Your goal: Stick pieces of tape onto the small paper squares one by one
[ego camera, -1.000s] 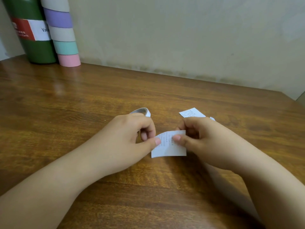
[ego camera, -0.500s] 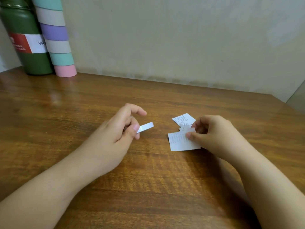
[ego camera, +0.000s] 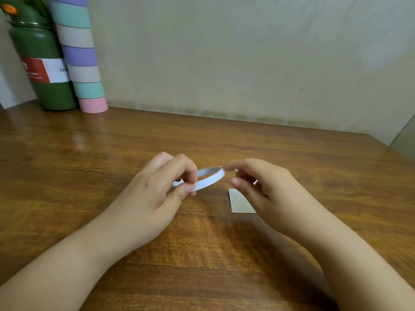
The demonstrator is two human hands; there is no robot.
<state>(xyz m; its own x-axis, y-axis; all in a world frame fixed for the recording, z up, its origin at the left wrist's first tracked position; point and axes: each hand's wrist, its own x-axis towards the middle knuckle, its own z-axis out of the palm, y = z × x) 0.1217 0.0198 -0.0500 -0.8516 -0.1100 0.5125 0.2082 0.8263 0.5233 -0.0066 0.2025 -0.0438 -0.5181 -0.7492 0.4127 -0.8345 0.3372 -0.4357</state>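
Note:
A thin white tape roll is held above the wooden table, pinched at its near-left edge between the thumb and fingers of my left hand. My right hand hovers just right of the roll, its index fingertip touching the roll's far-right rim and the other fingers spread. A small paper square with printed text lies flat on the table under my right hand, partly hidden by it.
A green bottle with a red and white label stands at the back left against the wall. Beside it rises a tall stack of pastel tape rolls. The table's right edge runs at the far right.
My right hand let go of the paper square, which now lies on the table, and moved to the tape roll. My left hand lifted the roll up between both hands.

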